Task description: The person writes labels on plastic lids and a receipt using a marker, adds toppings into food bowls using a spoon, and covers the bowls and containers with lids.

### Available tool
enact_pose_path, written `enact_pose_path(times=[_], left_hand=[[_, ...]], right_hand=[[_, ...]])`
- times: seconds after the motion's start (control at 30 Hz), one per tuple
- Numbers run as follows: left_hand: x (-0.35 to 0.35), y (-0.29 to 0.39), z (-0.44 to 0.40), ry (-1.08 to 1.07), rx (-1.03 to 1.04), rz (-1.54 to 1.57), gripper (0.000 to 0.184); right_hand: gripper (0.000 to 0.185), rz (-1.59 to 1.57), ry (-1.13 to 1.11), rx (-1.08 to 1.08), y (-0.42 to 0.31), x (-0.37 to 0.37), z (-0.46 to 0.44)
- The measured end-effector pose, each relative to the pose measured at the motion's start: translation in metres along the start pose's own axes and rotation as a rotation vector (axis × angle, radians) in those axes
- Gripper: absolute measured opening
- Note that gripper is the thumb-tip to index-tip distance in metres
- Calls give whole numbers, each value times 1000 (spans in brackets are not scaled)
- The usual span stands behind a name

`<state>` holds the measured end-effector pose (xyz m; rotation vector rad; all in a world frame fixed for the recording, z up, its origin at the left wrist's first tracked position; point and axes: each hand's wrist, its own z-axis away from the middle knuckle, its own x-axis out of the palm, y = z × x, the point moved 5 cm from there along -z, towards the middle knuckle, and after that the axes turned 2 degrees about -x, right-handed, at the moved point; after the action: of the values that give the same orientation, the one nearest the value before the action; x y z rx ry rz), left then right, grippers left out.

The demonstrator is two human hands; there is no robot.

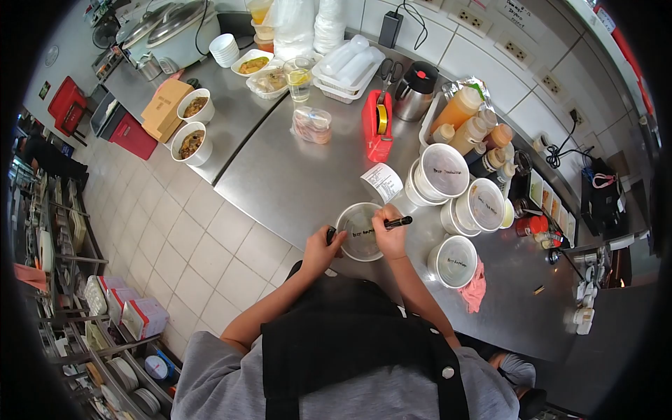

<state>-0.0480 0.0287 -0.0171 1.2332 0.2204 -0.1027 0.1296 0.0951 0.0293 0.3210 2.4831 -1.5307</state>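
Observation:
My right hand (390, 234) grips a black marker (398, 222) over a round plastic lid (358, 246) with dark handwriting on it. That lid lies near the table's front edge, between my hands. At its left side my left hand (323, 250) is closed around a small black piece (330, 234), which looks like the marker's cap. To the right stand white tubs with written lids: a stack topped by one large lid (442, 171), another pair (480, 204), and a single tub (452, 262) nearest me. A printed paper slip (382, 183) curls up just beyond my right hand.
A red tape dispenser (379, 129), a steel jug (416, 91) and several sauce bottles (465, 112) stand at the back. Two bowls of food (192, 143) sit at the left table edge beside a cardboard box (166, 108). A pink cloth (474, 290) lies at right.

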Motion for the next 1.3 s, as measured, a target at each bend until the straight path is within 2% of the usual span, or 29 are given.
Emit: enact_pose_path(times=[0.17, 0.23, 0.37, 0.43, 0.53, 0.67, 0.73, 1.13, 1.3], left_hand=[[0, 0, 1, 4, -5, -5, 35], [0, -1, 0, 5, -5, -3, 35], [1, -4, -1, -5, -6, -6, 35], [0, -4, -1, -7, -5, -11, 35], [1, -4, 0, -11, -7, 3, 34], [1, -5, -1, -8, -6, 12, 35], [1, -5, -1, -5, -11, 20, 35], [1, -7, -1, -4, 4, -10, 35], [-1, -2, 0, 0, 8, -24, 36]], right_hand=[[24, -7, 29, -45, 2, -2, 1], [26, -58, 83, 15, 8, -3, 2], [28, -43, 52, 51, 15, 0, 5], [30, -114, 150, 49, 14, -4, 6], [30, 64, 104, 11, 9, -4, 2], [30, -16, 82, 43, 10, -2, 3], [30, -44, 127, -30, 4, -4, 1], [30, 56, 172, -8, 6, -7, 3], [30, -8, 227, 10, 14, -9, 5]])
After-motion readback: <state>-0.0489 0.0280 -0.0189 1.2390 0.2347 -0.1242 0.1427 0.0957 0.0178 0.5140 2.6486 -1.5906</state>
